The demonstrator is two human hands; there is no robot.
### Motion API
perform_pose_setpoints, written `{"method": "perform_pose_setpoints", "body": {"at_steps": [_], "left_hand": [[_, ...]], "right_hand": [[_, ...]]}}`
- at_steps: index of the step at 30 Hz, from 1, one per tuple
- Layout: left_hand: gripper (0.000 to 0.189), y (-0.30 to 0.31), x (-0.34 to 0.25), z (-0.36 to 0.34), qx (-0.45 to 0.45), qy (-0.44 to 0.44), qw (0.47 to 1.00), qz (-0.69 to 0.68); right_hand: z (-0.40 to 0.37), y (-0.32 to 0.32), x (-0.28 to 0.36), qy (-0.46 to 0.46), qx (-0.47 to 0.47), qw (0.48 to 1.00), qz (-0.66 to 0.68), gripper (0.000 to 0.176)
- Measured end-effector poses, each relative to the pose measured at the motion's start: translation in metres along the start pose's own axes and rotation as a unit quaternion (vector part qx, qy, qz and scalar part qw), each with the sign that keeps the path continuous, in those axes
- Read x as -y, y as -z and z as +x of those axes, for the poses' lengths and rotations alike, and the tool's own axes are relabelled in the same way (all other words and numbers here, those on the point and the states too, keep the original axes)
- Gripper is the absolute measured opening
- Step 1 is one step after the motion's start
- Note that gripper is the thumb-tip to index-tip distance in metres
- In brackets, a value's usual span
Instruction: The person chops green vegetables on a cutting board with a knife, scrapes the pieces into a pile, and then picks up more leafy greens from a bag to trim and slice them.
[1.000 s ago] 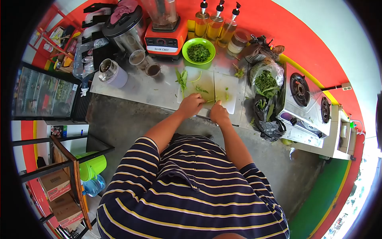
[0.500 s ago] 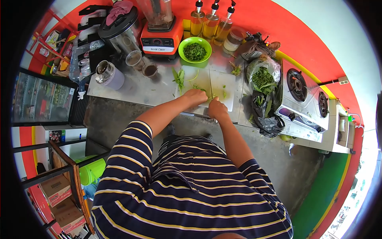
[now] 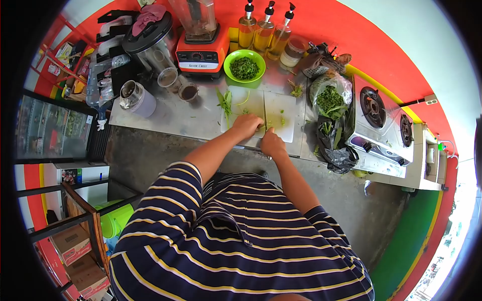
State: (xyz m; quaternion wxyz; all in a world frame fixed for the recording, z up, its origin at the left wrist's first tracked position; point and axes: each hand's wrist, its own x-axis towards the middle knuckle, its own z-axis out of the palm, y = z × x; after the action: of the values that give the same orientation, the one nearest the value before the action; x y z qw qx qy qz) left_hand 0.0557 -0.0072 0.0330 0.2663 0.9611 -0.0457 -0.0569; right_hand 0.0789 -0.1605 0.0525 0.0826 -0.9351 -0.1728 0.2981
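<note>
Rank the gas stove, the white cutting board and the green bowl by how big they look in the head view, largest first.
1. gas stove, largest
2. white cutting board, not far behind; the wide lens bends the edges, so that gap is unsure
3. green bowl, clearly smallest

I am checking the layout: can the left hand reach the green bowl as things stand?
Probably yes. The left hand lies on the board, the bowl stands just beyond it, and only loose greens lie between.

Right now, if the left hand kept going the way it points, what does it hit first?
Probably the knife that the right hand holds: the left hand points across the board toward the blade, close beside it. Depth is unclear.
</note>
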Motion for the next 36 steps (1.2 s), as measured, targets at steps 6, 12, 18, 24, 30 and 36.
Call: {"method": "perform_pose_setpoints", "body": {"at_steps": [6, 12, 18, 24, 30, 36], "left_hand": [[0.007, -0.011, -0.001, -0.001, -0.057, 0.032, 0.997, -0.046], [0.008, -0.014, 0.000, 0.001, -0.047, 0.062, 0.995, -0.063], [0.005, -0.018, -0.003, -0.001, -0.077, 0.064, 0.992, -0.078], [0.006, -0.022, -0.010, -0.004, -0.103, 0.111, 0.981, -0.118], [0.004, -0.037, -0.007, 0.004, -0.154, 0.156, 0.969, -0.112], [0.001, -0.045, -0.009, 0.002, -0.212, 0.163, 0.956, -0.124]], "right_hand": [[-0.002, 0.003, 0.006, 0.004, -0.015, 1.000, -0.012, 0.034], [-0.008, -0.011, 0.004, -0.012, -0.007, 1.000, -0.011, 0.033], [-0.001, 0.002, 0.003, 0.013, -0.004, 0.998, -0.061, 0.037], [-0.006, -0.007, 0.002, -0.002, -0.010, 1.000, -0.001, 0.031], [0.002, 0.004, 0.002, 0.008, 0.004, 1.000, -0.005, 0.031], [-0.004, -0.012, 0.007, -0.027, -0.005, 0.999, 0.024, 0.035]]}}
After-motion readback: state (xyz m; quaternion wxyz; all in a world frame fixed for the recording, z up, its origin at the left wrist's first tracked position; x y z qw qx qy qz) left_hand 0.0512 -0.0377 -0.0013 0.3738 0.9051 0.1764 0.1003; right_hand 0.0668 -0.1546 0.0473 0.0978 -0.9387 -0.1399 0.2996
